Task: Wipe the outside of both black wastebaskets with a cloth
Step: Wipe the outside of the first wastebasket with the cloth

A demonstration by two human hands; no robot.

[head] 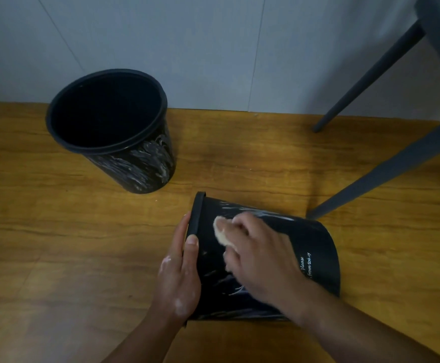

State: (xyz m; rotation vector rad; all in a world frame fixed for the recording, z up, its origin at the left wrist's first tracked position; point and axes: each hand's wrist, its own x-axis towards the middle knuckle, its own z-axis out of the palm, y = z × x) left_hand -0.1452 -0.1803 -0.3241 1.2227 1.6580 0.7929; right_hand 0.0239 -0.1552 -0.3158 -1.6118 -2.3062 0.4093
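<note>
Wood-grain flooring (56,231) in a warm yellow-brown runs up to a pale panelled wall (213,48), and two dark chair legs (386,174) slant down onto it at the right. Close to the wall on the left stands the upright wastebasket (135,169), black, its mouth open to the camera and its outer side streaked with whitish smears. Nearer the person, well apart from the first, the tipped wastebasket (315,247) lies on its side on the floor with its rim pointing left and its base toward the nearer chair leg; white lettering shows near the base, and pale streaks mark its side. The left hand (179,273) holds that rim — fingers laid fairly straight along the open-mouth side, thumb (191,247) hooked over the rim onto the outer side, so the rim sits between them. White flecks dot the back of this hand. The right hand (260,252) rests on top of the black side, fingers bent and drawn close together over a small pale cloth (221,231) — pressing it against the plastic just beside the rim, with a wad of the cloth poking out past the fingertips.
</note>
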